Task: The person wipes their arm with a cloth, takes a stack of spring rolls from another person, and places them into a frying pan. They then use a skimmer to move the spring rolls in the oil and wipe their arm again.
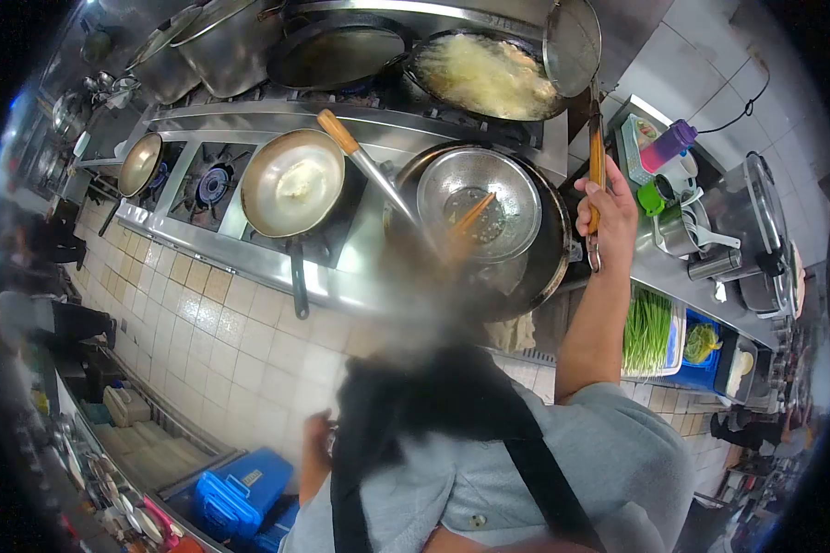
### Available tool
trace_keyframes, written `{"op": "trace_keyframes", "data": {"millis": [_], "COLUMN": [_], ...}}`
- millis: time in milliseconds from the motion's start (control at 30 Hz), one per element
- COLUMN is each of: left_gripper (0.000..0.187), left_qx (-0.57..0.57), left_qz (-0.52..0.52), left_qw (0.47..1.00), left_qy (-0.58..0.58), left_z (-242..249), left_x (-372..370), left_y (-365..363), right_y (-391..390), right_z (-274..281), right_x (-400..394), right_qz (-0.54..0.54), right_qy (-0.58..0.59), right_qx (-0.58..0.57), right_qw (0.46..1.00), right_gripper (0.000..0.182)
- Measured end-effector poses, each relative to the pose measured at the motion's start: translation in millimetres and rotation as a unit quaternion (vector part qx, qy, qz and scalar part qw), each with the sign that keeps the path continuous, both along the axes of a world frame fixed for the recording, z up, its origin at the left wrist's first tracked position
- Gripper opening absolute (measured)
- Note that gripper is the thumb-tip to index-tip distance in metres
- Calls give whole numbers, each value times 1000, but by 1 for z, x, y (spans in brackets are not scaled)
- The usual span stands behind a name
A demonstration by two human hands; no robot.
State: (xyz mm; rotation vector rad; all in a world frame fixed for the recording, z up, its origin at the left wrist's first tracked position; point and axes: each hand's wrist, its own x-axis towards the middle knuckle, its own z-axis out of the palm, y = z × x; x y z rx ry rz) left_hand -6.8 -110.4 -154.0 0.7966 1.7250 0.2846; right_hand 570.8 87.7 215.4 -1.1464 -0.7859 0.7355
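Note:
My right hand [610,207] is closed around the wooden handle [598,147] of a wire-mesh skimmer [572,46]. The skimmer's round mesh is raised at the right edge of a wok [424,83], where pale food [484,74] bubbles in oil. My left hand [317,441] hangs low beside my dark apron [387,396], and its fingers are too hidden to read. In front of me a perforated metal colander [433,198] rests over a large dark pan [555,276], with wooden chopsticks [473,214] in it. A long metal tool with a wooden grip [338,132] leans nearby, its lower end blurred.
A frying pan [260,207] with a whitish bit inside sits on the stove, handle toward me. Another dark wok [290,74] and tall pots [226,55] stand behind. On the right are a purple bottle [670,143] and long green stalks [647,332]. Blue bins [240,493] stand lower left.

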Motion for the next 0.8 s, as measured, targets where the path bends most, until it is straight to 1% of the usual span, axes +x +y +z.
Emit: {"op": "trace_keyframes", "data": {"millis": [100, 133, 200, 333, 400, 433, 500, 533, 600, 700, 800], "left_gripper": [31, 31, 32, 34, 34, 34, 36, 36, 38, 38, 33], "left_qx": [2, 3, -18, -29, -44, -43, -44, -43, -10, -30, -9], "left_qz": [-11, -11, 18, 6, 31, 31, -38, -37, -4, 26, 22], "left_qw": [1000, 1000, 1000, 1000, 999, 999, 998, 998, 1000, 999, 1000], "left_qy": [2, 3, -4, 5, 8, 8, 7, 8, 1, 14, 18], "left_z": [-14, -12, -7, 15, 33, 32, 29, 26, 19, 43, 47], "left_x": [-7, -6, -3, 9, 19, 17, 10, 10, 10, 22, 22], "left_y": [-5, -4, -7, 2, 9, 11, 13, 12, 8, 12, 8], "right_y": [-3, -4, -6, -8, -9, -9, -9, -8, -3, 6, 16], "right_z": [2, 2, 2, 1, 4, 5, 6, 4, -4, -15, -23], "right_x": [-1, -1, 0, 2, 0, 0, -2, 0, 5, 13, 21], "right_qz": [-9, -9, -7, -3, 14, 14, 25, 25, 24, 15, 15], "right_qy": [-2, -1, 2, -1, 2, 2, -9, -9, -36, -53, -64], "right_qx": [-5, -4, -8, -20, -29, -29, -52, -52, -83, -95, -102], "right_qw": [1000, 1000, 1000, 1000, 999, 999, 998, 998, 996, 994, 993], "right_gripper": [56, 56, 55, 55, 55, 55, 56, 56, 58, 60, 61]}}
